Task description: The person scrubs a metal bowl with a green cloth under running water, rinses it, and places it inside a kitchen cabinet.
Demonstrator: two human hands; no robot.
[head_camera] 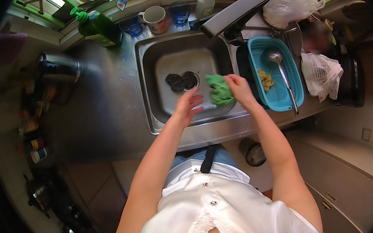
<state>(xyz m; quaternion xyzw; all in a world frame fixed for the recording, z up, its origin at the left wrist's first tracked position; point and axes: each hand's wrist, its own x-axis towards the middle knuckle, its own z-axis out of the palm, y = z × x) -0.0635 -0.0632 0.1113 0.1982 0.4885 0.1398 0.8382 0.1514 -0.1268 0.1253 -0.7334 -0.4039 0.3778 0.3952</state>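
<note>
My right hand (240, 88) grips a crumpled green cloth (219, 90) above the right part of the stainless steel sink (168, 108). Over the sink's near part, my left hand (189, 105) is held with its fingers apart, a little left of the cloth and holding nothing. A dark, crumpled item (174, 82), of a kind I cannot tell, lies in the basin beside the round drain (190, 80). The faucet (238, 10) reaches over the basin's back right corner.
Right of the sink stands a turquoise plastic basket (264, 96) with a metal ladle (283, 75) and a piece of ginger (266, 80). Behind the sink are a green pump bottle (99, 28), a mug (155, 19) and blue glasses (180, 14). An electric kettle (60, 67) stands at left.
</note>
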